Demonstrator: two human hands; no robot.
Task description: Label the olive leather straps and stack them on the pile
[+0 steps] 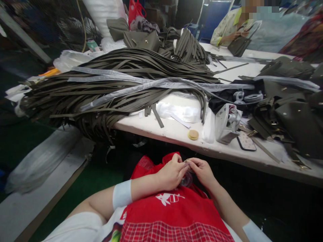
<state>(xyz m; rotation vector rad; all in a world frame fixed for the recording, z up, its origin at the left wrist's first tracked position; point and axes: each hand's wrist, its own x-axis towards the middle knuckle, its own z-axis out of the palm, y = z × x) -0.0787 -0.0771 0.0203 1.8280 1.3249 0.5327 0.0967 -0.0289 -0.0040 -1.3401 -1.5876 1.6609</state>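
Note:
Over the red apron (176,208) on my lap, my left hand (173,173) and my right hand (203,173) meet fingertip to fingertip. Both are closed in a pinch. Whatever lies between the fingers is too small and too covered to name. Just below them, partly hidden by my left hand, is a clear round plastic thing (186,180). The white table (171,136) has its front edge a little beyond my hands. Nearest on it is a small round yellowish disc (193,134).
A heap of dark olive straps (121,67) covers the table's left side, with grey strips (156,82) across it. On the right are a box (227,124), a phone (246,140) and olive bag pieces (297,124). A co-worker (228,28) across the table handles a bag (239,46).

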